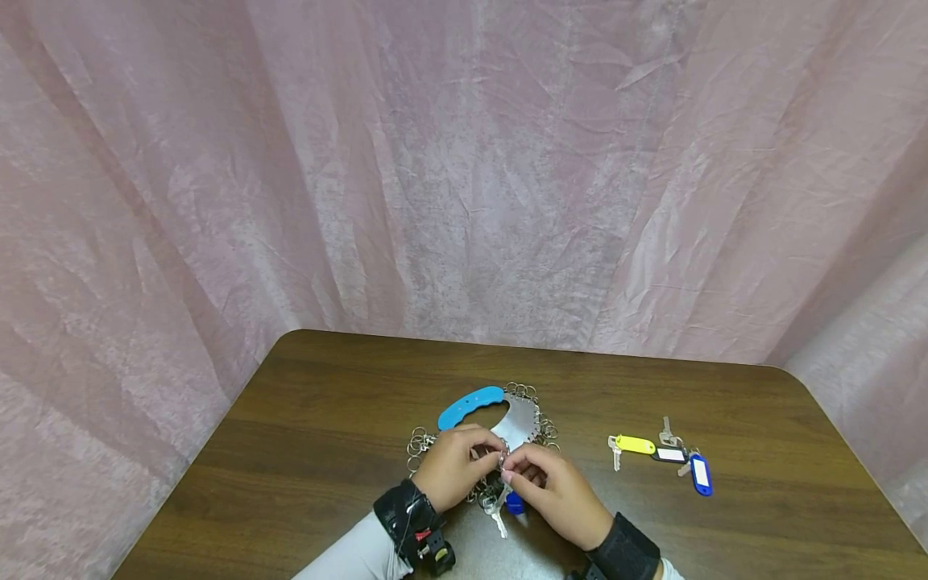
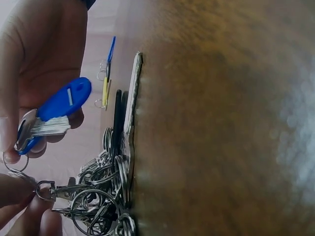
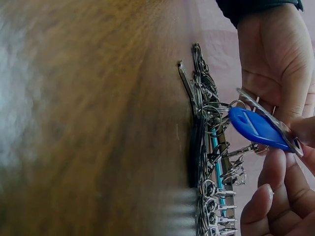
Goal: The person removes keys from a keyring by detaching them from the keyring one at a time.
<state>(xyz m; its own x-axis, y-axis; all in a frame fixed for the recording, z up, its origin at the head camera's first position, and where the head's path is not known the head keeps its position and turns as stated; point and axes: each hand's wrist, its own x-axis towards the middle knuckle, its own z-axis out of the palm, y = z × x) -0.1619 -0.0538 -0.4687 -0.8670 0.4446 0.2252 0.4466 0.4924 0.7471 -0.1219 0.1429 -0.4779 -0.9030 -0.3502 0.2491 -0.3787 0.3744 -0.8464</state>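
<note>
Both hands meet over the metal key organizer [image 1: 524,420] with its blue handle [image 1: 470,405]: the left hand [image 1: 455,466] pinches a small snap clip [image 2: 55,191] on the organizer's edge, and the right hand [image 1: 553,487] pinches the split ring [image 2: 15,158] of a key with a blue tag [image 2: 61,103], just beside that clip. The step in hand looks like joining ring and clip; the next move likely calls for holding the clip's gate open and threading the ring through. Three more tagged keys [image 1: 663,457] lie well apart, out past the right hand, on the wooden table [image 1: 326,419].
</note>
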